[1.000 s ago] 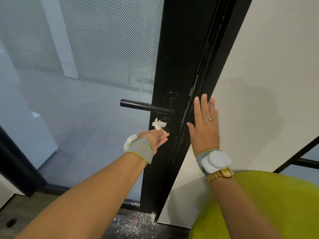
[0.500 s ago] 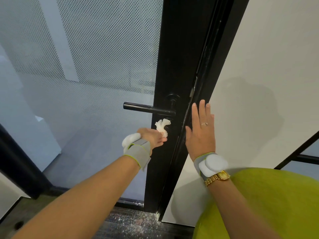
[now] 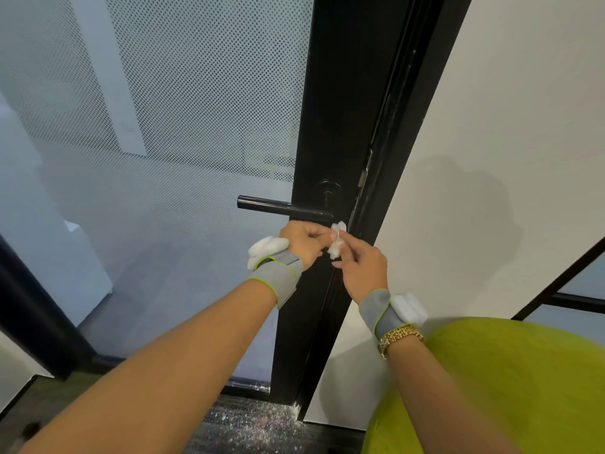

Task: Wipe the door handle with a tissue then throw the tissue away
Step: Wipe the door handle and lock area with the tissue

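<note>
Pinching the tissue (image 3: pixel 336 244) from both sides, left hand (image 3: pixel 304 241) and right hand (image 3: pixel 361 268) now meet just below the door handle (image 3: pixel 283 208), at its 5 o'clock. One second ago the right hand lay flat on the door frame (image 3: pixel 340 132); it has come off to join. Judgement: tissue being regripped or passed; handle not touched at this moment.
</note>
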### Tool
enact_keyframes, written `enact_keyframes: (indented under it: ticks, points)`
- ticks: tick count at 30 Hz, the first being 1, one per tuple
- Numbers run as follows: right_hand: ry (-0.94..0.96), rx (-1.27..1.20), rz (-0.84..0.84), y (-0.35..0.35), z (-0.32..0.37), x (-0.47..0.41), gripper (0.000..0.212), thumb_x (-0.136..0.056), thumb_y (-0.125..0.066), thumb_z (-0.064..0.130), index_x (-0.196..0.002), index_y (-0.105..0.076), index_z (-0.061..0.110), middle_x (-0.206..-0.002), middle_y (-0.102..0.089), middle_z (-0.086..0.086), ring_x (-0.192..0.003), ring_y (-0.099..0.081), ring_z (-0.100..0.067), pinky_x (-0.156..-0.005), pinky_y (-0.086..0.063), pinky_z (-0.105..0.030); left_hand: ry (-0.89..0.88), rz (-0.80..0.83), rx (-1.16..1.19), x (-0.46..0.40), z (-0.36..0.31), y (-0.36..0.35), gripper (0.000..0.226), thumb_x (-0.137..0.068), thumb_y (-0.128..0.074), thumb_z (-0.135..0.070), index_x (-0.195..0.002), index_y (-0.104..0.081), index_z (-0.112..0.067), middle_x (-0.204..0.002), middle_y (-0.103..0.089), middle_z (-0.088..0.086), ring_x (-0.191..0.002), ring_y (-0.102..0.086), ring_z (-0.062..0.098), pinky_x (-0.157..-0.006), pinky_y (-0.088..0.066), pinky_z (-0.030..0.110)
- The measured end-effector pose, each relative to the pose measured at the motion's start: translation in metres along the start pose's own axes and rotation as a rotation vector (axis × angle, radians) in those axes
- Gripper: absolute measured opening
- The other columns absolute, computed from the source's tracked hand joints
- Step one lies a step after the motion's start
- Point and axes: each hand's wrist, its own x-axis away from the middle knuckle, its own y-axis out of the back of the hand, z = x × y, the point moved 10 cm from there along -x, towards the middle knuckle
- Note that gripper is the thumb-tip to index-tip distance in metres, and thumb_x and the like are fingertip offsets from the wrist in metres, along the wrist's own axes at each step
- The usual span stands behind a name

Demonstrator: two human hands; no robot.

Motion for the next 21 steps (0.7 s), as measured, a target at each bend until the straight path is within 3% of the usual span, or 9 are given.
enact_keyframes:
  ticks: [3, 6, 8, 13, 16, 18, 21]
  points:
    - [-0.024, 0.094, -0.047, 0.002, -0.005, -0.002, 0.031, -0.092, -0.05, 0.011, -0.122, -0.057, 0.012, -0.108, -0.065, -0.009, -0.097, -0.063, -0.024, -0.072, -0.037, -0.003, -0.008, -0.01, 0.027, -0.002, 0.009, -0.001, 0.018, -0.085, -0.062, -0.012, -0.099, -0.072, -0.012, -0.085, -0.067, 0.001, -0.072, -0.061, 0.007, -0.066, -0.055, 0.014]
    - [0.041, 0.189, -0.088, 0.002, 0.006, -0.004, 0.031, -0.091, -0.052, 0.01, -0.121, -0.059, 0.009, -0.118, -0.063, -0.012, -0.108, -0.058, -0.024, -0.081, -0.027, -0.001, 0.034, -0.201, 0.068, 0.0, 0.021, 0.023, 0.017, -0.085, -0.062, -0.014, -0.099, -0.07, -0.013, -0.08, -0.065, 0.002, -0.065, -0.059, 0.009, -0.073, -0.056, 0.028]
    - [0.136, 0.248, -0.094, -0.001, 0.02, -0.004, 0.029, -0.089, -0.053, 0.005, -0.116, -0.062, 0.007, -0.118, -0.064, -0.013, -0.109, -0.058, -0.026, -0.085, -0.024, 0.0, 0.109, -0.244, 0.123, 0.0, 0.035, 0.032, 0.021, -0.085, -0.062, -0.019, -0.102, -0.068, -0.007, -0.073, -0.063, 0.001, -0.065, -0.06, 0.011, -0.072, -0.056, 0.029]
    - [0.241, 0.373, -0.012, -0.02, 0.033, -0.014, 0.027, -0.087, -0.051, -0.003, -0.108, -0.067, 0.005, -0.114, -0.066, -0.012, -0.108, -0.059, -0.026, -0.086, -0.022, 0.001, 0.314, -0.106, 0.309, -0.002, 0.051, 0.017, 0.021, -0.083, -0.066, -0.026, -0.089, -0.065, -0.006, -0.083, -0.065, 0.01, -0.072, -0.065, 0.017, -0.059, -0.056, 0.022]
    - [0.167, 0.345, -0.053, -0.022, 0.027, -0.016, 0.026, -0.087, -0.051, -0.003, -0.106, -0.067, 0.003, -0.112, -0.064, -0.016, -0.107, -0.057, -0.027, -0.08, -0.026, 0.007, 0.35, -0.063, 0.373, -0.001, 0.049, 0.005, 0.026, -0.078, -0.071, -0.01, -0.098, -0.063, 0.002, -0.091, -0.066, 0.018, -0.079, -0.067, 0.023, -0.07, -0.057, 0.027]
    - [0.143, 0.348, -0.106, -0.023, 0.024, -0.011, 0.026, -0.086, -0.051, -0.004, -0.105, -0.067, 0.002, -0.109, -0.063, -0.019, -0.104, -0.057, -0.029, -0.079, -0.032, -0.002, 0.345, -0.061, 0.387, -0.003, 0.05, 0.004, 0.037, -0.076, -0.071, -0.005, -0.109, -0.059, 0.007, -0.09, -0.066, 0.019, -0.074, -0.065, 0.022, -0.078, -0.053, 0.029]
    - [0.164, 0.404, -0.135, -0.025, 0.025, -0.005, 0.025, -0.086, -0.052, -0.005, -0.104, -0.068, 0.001, -0.104, -0.065, -0.02, -0.1, -0.057, -0.032, -0.08, -0.039, -0.021, 0.34, -0.057, 0.382, -0.006, 0.053, 0.006, 0.039, -0.075, -0.073, -0.005, -0.11, -0.059, 0.005, -0.102, -0.067, 0.024, -0.081, -0.064, 0.022, -0.077, -0.052, 0.028]
